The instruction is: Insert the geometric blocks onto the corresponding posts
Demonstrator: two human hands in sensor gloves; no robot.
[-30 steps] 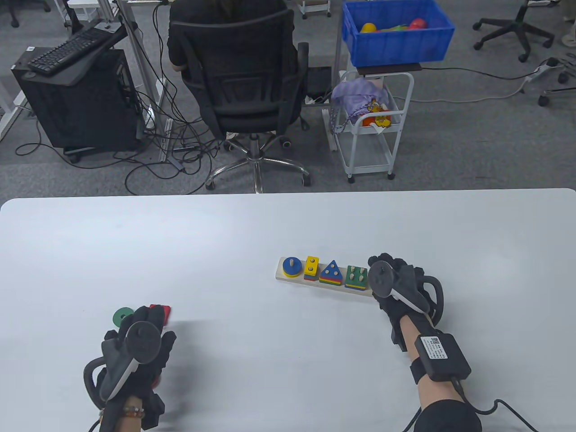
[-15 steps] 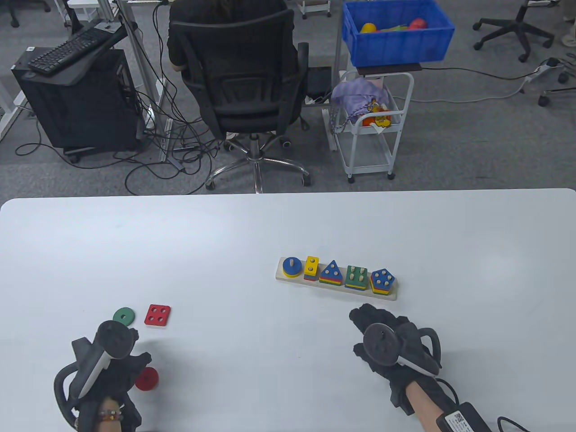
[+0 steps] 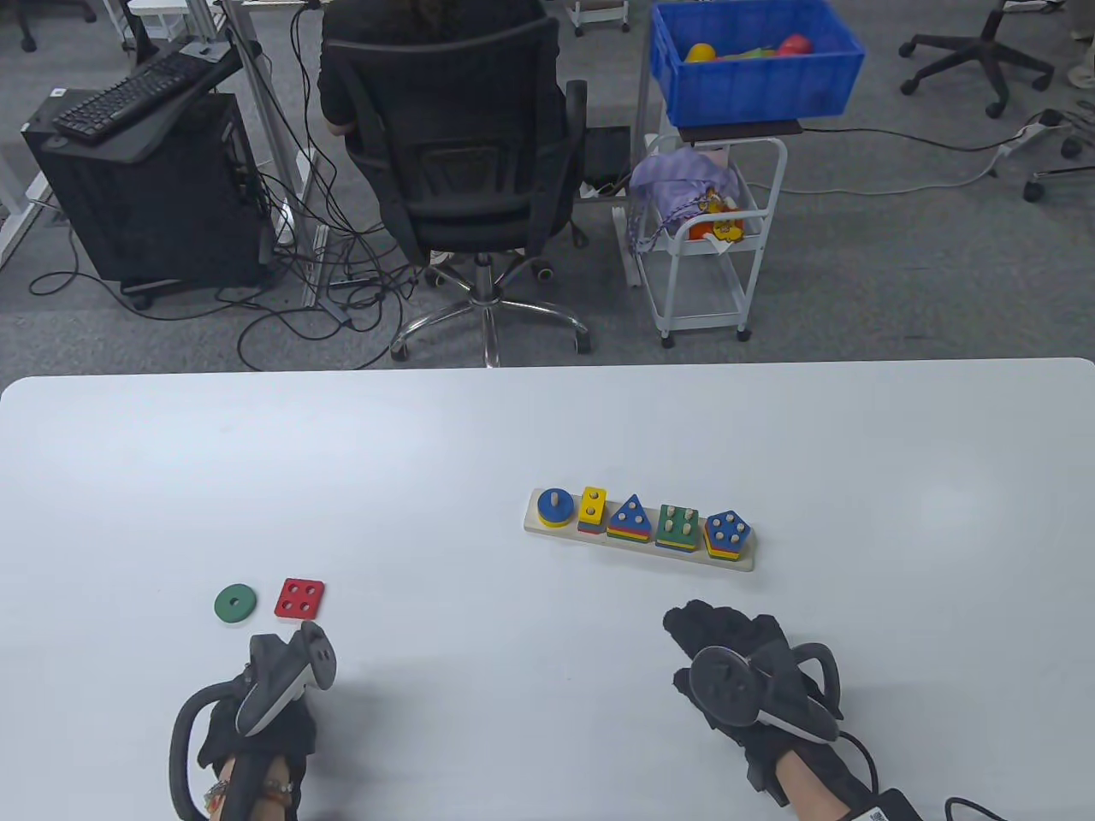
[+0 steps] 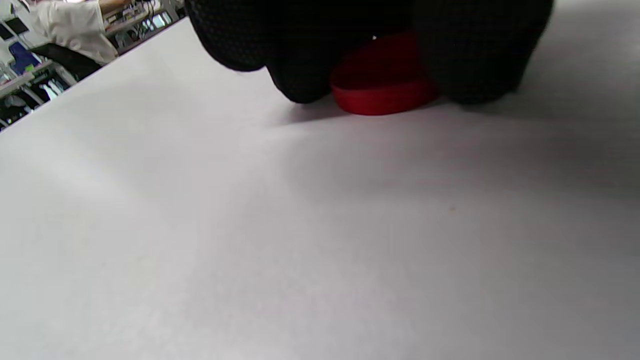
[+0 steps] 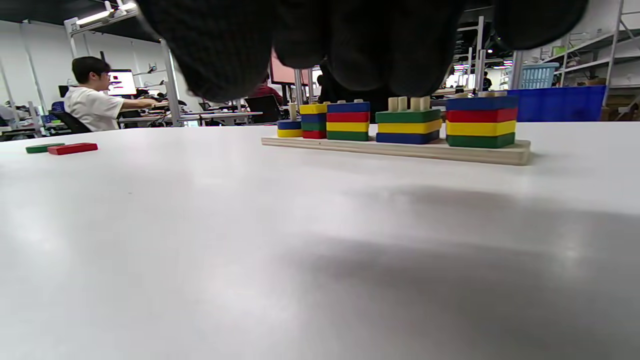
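Observation:
The wooden post board stands right of the table's centre. Its five posts carry stacks topped by a blue ring, a yellow rectangle, a blue triangle, a green square and a blue pentagon. A green ring and a red square block lie flat at the front left. Just below them my left hand covers a red ring. In the left wrist view its fingers curl round that ring on the table. My right hand rests in front of the board, loosely curled and holding nothing.
Beyond the table's far edge stand a black office chair with a person in it and a white cart under a blue bin. A computer tower stands at the far left.
My right hand drew back from the board's right end, uncovering the blue pentagon. My left hand pulled back from the red square and green ring, then closed over the red ring.

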